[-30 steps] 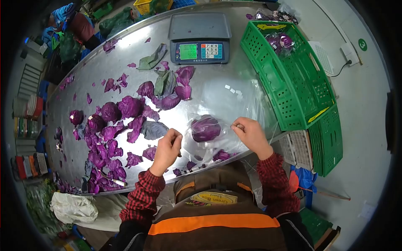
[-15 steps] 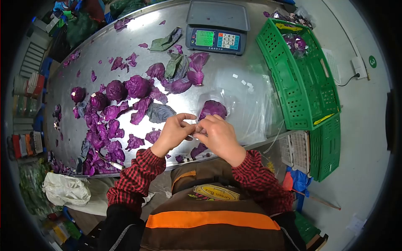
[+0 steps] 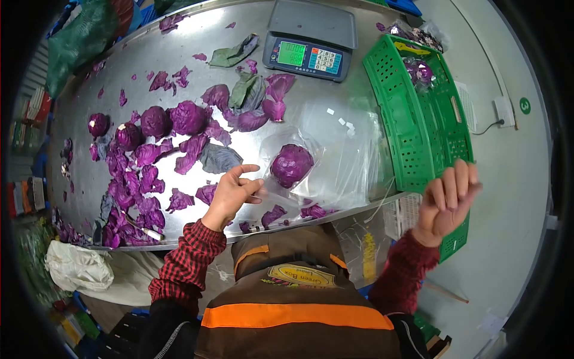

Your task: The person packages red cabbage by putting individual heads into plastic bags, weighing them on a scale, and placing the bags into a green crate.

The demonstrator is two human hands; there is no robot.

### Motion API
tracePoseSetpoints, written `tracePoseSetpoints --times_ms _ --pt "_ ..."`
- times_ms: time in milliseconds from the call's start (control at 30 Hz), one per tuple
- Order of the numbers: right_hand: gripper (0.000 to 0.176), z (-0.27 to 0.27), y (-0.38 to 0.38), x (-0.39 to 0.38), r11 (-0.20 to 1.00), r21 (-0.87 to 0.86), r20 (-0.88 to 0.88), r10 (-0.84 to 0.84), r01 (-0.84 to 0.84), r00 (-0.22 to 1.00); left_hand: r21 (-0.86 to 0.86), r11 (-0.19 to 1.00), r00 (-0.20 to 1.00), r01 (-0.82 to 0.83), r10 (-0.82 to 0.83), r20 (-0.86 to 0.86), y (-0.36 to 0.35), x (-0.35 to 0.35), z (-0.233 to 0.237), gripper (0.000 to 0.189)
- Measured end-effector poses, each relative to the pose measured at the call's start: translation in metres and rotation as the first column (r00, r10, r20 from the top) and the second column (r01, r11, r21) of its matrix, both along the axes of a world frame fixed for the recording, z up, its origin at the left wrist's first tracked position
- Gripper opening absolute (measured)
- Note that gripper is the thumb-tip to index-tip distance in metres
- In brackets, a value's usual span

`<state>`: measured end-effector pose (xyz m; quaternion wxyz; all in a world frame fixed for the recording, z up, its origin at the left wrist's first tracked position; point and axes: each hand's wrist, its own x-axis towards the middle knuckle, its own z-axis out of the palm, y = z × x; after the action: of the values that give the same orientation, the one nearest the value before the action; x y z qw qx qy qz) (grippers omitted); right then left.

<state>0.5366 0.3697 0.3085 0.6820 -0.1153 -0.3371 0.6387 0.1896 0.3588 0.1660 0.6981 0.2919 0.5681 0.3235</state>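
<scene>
A round purple cabbage (image 3: 292, 166) sits inside a clear plastic bag (image 3: 317, 140) on the metal table (image 3: 197, 42). Just left of it is my left hand (image 3: 237, 192), its fingers apart, at the near-left edge of the clear plastic. My right hand (image 3: 447, 200) is raised off the table at the right, beside the green crate, its fingers curled and slightly blurred; whether anything is in them is too small to tell. More clear bags (image 3: 359, 161) lie flat right of the cabbage, with small white pieces (image 3: 345, 124) above them.
Unbagged cabbages (image 3: 189, 117) and loose purple leaves (image 3: 128, 185) spread over the left side, with a knife (image 3: 152, 234) near the front edge. A digital scale (image 3: 311, 42) stands at the back. The green crate (image 3: 412, 113) holds a wrapped cabbage (image 3: 420, 72).
My hands have parted from their position together at the cabbage. The right one has swung out to the right and up, while the left has opened slightly. The whole cabbage now shows.
</scene>
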Motion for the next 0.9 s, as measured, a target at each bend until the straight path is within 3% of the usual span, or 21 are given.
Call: tracePoseSetpoints --times_ms 33,67,100,133,167,200,267,300,367,467,600,633,667,700,733,767,800,833,867,900 --pt "0.007 0.014 0.002 0.001 0.975 0.118 0.245 -0.212 0.187 0.946 -0.013 1.000 1.000 -0.009 0.009 0.018 0.000 0.000 -0.002 0.042" --pt "0.007 0.001 0.002 -0.007 0.963 0.070 0.595 -0.251 0.262 0.764 -0.018 1.000 0.999 -0.024 0.025 0.021 -0.001 0.000 -0.004 0.042" --pt "0.008 -0.017 -0.002 -0.026 0.933 0.057 0.852 -0.230 0.354 0.470 -0.010 1.000 1.000 -0.011 0.011 0.028 -0.001 0.000 -0.005 0.042" --pt "0.008 -0.025 0.003 -0.056 0.979 -0.004 0.954 -0.057 0.202 0.295 0.002 1.000 0.999 0.005 -0.005 0.033 0.001 -0.001 -0.005 0.042" --pt "0.009 -0.037 0.007 -0.088 0.998 -0.068 0.981 0.063 0.020 0.185 0.018 1.000 1.000 0.008 -0.008 0.017 0.002 0.000 -0.003 0.043" --pt "0.011 -0.066 0.009 -0.112 0.989 0.099 0.987 -0.084 -0.106 0.136 0.015 1.000 1.000 0.001 -0.001 0.014 0.003 0.002 -0.002 0.043" --pt "0.017 -0.090 0.010 -0.145 0.932 0.262 0.960 -0.278 -0.249 -0.034 0.014 1.000 1.000 -0.005 0.005 -0.010 0.003 0.005 0.001 0.042" --pt "0.017 -0.096 0.011 -0.153 0.929 0.259 0.961 -0.276 -0.262 -0.028 0.011 1.000 1.000 -0.019 0.019 -0.012 0.002 0.006 0.001 0.042" --pt "0.018 -0.101 0.011 -0.164 0.888 0.309 0.912 -0.378 -0.339 -0.158 0.023 0.997 0.997 -0.073 0.073 0.016 0.000 0.008 0.000 0.046" --pt "0.019 -0.102 0.012 -0.169 0.861 0.337 0.865 -0.443 -0.382 -0.235 0.012 0.994 0.994 -0.106 0.106 -0.007 -0.003 0.012 0.003 0.043" --pt "0.016 -0.115 0.016 -0.164 0.865 0.323 0.877 -0.426 -0.383 -0.223 0.041 0.992 0.993 -0.116 0.117 -0.009 -0.001 0.013 0.004 0.046" --pt "0.015 -0.116 0.021 -0.159 0.914 0.195 0.979 -0.204 -0.356 0.011 0.042 0.994 0.995 -0.102 0.103 -0.011 0.000 0.011 0.005 0.046" --pt "0.013 -0.116 0.026 -0.151 0.931 0.056 0.968 0.037 -0.359 0.247 0.042 0.995 0.995 -0.095 0.095 -0.007 0.000 0.010 0.005 0.046" --pt "0.012 -0.098 0.031 -0.137 0.965 -0.100 0.823 0.217 -0.241 0.526 0.036 0.993 0.993 -0.115 0.114 0.012 0.000 0.008 0.004 0.046" --pt "0.011 -0.065 0.036 -0.112 0.998 0.016 0.839 0.019 -0.061 0.543 0.026 0.990 0.990 -0.140 0.139 0.034 0.000 0.007 0.002 0.047" --pt "0.008 -0.040 0.026 -0.072 0.959 -0.272 0.423 0.042 0.083 0.905 0.020 0.992 0.991 -0.124 0.123 0.049 0.000 0.002 0.001 0.046" --pt "0.000 -0.020 0.015 -0.017 0.966 -0.203 -0.080 0.146 -0.159 0.986 0.012 0.993 0.993 -0.114 0.114 0.043 0.000 0.000 0.005 0.044" --pt "0.006 0.012 0.020 0.009 0.971 0.014 -0.262 0.234 -0.239 0.936 0.004 0.998 0.997 -0.068 0.068 0.022 0.000 -0.002 0.004 0.043" --pt "0.011 0.019 0.009 0.034 0.995 0.050 -0.264 0.096 -0.086 0.960 0.000 1.000 1.000 -0.018 0.018 0.002 0.000 -0.004 0.003 0.042" --pt "0.011 0.010 -0.010 0.074 0.978 -0.201 -0.304 -0.014 -0.050 0.953 0.002 1.000 1.000 -0.012 0.012 0.012 0.001 -0.005 0.003 0.042"
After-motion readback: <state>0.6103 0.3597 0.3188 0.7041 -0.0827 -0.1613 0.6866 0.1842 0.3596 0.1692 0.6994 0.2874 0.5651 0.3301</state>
